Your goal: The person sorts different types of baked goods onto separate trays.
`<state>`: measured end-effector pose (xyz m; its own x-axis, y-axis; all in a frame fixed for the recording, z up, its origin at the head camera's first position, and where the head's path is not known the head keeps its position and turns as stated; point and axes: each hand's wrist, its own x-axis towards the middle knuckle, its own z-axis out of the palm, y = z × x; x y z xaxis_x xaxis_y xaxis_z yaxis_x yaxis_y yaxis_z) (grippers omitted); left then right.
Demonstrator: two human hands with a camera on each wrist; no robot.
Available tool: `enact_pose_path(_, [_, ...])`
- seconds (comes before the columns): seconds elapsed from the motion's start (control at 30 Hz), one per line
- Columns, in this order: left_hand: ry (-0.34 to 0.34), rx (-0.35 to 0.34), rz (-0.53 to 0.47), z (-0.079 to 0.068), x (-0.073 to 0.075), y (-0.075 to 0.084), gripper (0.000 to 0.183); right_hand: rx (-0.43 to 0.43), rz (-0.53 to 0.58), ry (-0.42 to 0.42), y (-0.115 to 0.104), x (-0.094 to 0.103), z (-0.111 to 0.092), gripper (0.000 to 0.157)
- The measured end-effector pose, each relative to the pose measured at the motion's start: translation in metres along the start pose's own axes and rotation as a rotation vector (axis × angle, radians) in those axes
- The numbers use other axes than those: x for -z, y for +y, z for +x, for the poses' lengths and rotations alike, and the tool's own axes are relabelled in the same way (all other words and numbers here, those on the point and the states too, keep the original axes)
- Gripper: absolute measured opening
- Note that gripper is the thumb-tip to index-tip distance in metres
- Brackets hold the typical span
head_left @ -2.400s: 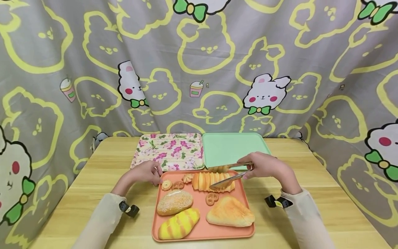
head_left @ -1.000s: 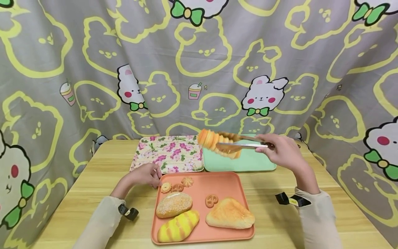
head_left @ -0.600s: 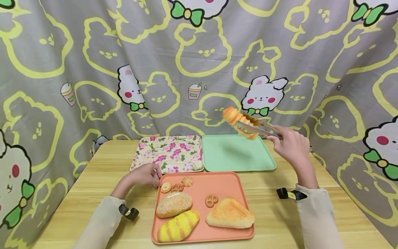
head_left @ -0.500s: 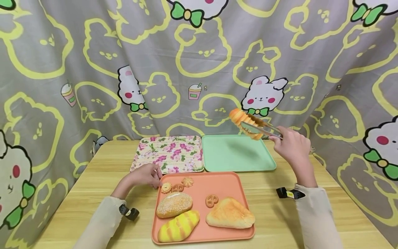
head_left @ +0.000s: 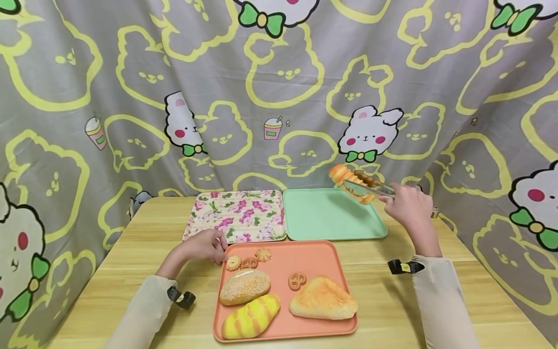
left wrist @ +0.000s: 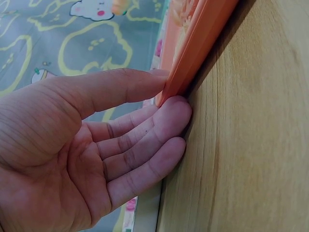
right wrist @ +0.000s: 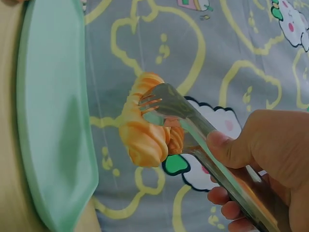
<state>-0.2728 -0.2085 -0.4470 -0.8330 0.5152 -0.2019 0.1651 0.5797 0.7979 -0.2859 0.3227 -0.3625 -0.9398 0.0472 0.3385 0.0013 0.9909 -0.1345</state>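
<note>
1. From my head view, the ridged bread roll (head_left: 339, 173) has its long axis slanting from upper left to lower right, one end toward the curtain and the other toward the right hand (head_left: 410, 206). In the right wrist view it lies crosswise to the tongs (right wrist: 195, 121).
2. I have the roll in the air at the far right part of the green tray (head_left: 322, 213), clear of its surface; a shadow falls on that tray.
3. The table (head_left: 392, 295) is light wood grain. Left of the green tray sits a flowered tray (head_left: 237, 215), and nearer me an orange tray (head_left: 301, 254).
4. On the orange tray I count a sesame loaf (head_left: 245, 287), a yellow striped loaf (head_left: 251, 317), a triangular bread (head_left: 323, 299), two pretzel cookies (head_left: 297, 281) and two round cookies (head_left: 263, 255).
5. A grey curtain (head_left: 218, 63) with yellow outlines and white cartoon heads hangs behind.
6. My right hand is wrapped around the tongs, thumb on one arm; their tips stand apart by the roll's thickness, clasping it.
7. My left hand (head_left: 207, 245) pinches the orange tray's rim near its far left corner, thumb and forefinger on either side, other fingers loosely bent.
</note>
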Motion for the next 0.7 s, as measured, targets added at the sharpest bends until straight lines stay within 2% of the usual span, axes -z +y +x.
enact_pose_path(0.2, [0.004, 0.012, 0.001, 0.001, 0.001, -0.002, 0.024, -0.004, -0.004, -0.045, 0.009, -0.010, 0.004, 0.033])
enact_pose_path(0.47, [0.013, 0.013, 0.005, -0.001, 0.001, -0.005, 0.025, -0.042, -0.018, -0.170, 0.017, -0.025, 0.010, 0.045])
enact_pose_path(0.63, [0.015, -0.002, 0.000, 0.001, 0.001, -0.004, 0.024, -0.039, -0.021, -0.191, 0.024, -0.030, 0.012, 0.050])
enact_pose_path(0.7, [0.017, 0.004, 0.004, 0.001, 0.002, -0.003, 0.023, -0.029, -0.015, -0.189, 0.025, -0.033, 0.013, 0.047])
